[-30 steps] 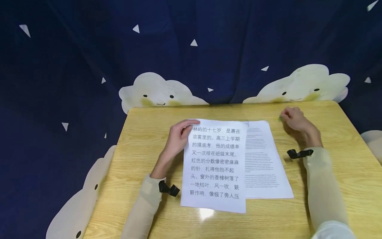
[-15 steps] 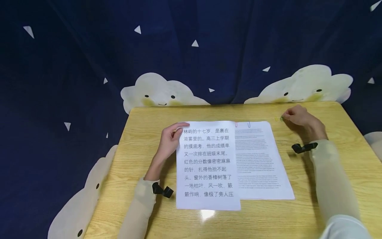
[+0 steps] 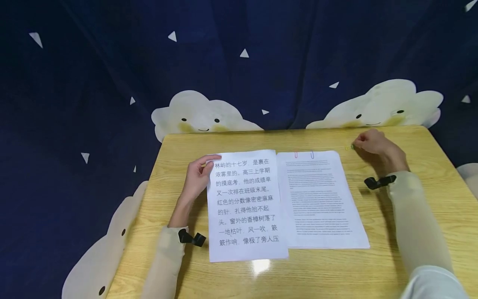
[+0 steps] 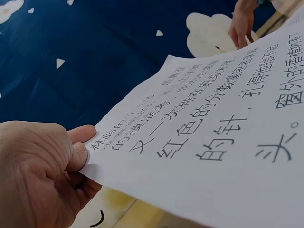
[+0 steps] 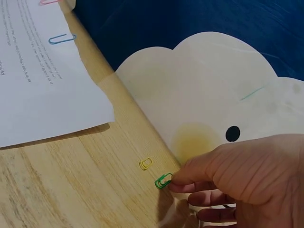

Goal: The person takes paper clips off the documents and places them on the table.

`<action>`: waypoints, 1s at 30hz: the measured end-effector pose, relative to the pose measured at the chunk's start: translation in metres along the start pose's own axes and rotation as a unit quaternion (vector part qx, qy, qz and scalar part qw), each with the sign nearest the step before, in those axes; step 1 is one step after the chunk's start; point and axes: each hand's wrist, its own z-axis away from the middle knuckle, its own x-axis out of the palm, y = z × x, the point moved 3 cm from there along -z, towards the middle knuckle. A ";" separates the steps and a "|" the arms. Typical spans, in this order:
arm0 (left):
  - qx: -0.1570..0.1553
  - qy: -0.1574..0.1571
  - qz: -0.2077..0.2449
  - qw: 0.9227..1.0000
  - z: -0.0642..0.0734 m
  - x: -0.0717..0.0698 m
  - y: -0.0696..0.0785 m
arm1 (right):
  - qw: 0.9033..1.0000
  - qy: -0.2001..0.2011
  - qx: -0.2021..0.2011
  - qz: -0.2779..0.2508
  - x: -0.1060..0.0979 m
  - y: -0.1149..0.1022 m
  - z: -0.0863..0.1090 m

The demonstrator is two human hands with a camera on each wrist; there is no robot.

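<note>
My left hand (image 3: 197, 177) pinches the upper left corner of a white sheet of paper (image 3: 248, 249) printed with large Chinese characters. The left wrist view shows the thumb on top of that corner (image 4: 97, 173). The sheet's right edge overlaps a stack of small-print paper (image 3: 321, 199), which bears a pink paper clip (image 3: 296, 154) and a blue paper clip (image 5: 61, 39) on its top edge. At the back right, my right hand (image 3: 376, 143) pinches a green paper clip (image 5: 162, 181) between thumb and forefinger. Beside it a yellow paper clip (image 5: 146, 164) lies on the table.
A light wooden table (image 3: 328, 274) carries everything. Behind its far edge hangs a dark blue curtain (image 3: 276, 62) with white triangles and smiling clouds (image 3: 201, 110). Both sleeved wrists wear black camera mounts (image 3: 192, 238).
My left hand has moved left with the Chinese-print sheet, uncovering more of the small-print stack and its pink clip. My right hand has stayed by the green paper clip, shifting only slightly.
</note>
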 end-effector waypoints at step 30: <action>-0.043 0.002 -0.040 0.998 -0.025 -0.010 -0.056 | 0.892 0.360 -0.095 -0.259 0.049 -0.059 0.093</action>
